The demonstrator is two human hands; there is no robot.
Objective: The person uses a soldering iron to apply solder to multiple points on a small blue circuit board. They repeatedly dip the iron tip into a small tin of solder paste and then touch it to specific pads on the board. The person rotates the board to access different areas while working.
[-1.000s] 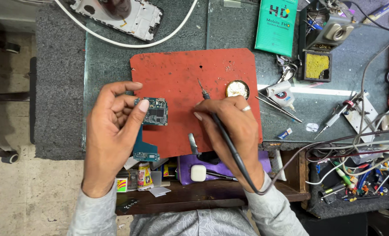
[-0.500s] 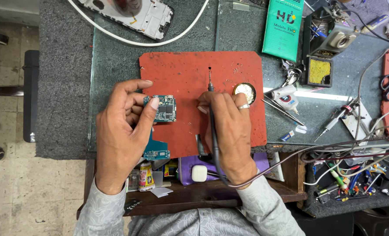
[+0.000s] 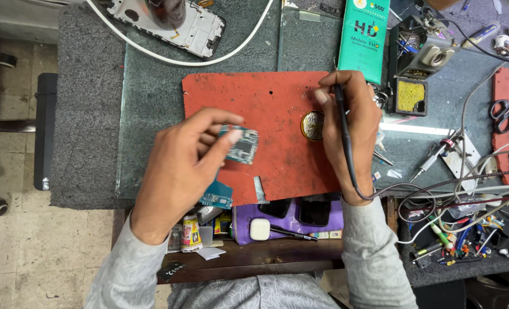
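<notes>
My left hand [image 3: 180, 166] pinches a small teal circuit board [image 3: 242, 145] by its left edge, holding it over the red work mat [image 3: 254, 106]. My right hand [image 3: 349, 123] grips a black soldering iron [image 3: 342, 123], tip pointing away from me near the mat's far right edge. Its black cord runs back along my wrist to the right. A round brass-coloured tin [image 3: 312, 126] sits on the mat just left of my right hand, partly hidden by my fingers.
A soldering stand with a yellow sponge [image 3: 410, 94] sits right of the mat. A green box [image 3: 364, 37] lies behind it, a phone frame [image 3: 168, 23] at far left. Scissors [image 3: 505, 111], tweezers, wires and small tools crowd the right. A purple tray [image 3: 292, 217] lies near me.
My right hand has carried the soldering iron away from the circuit board to the right and farther from me, past the round tin. My left hand still holds the board.
</notes>
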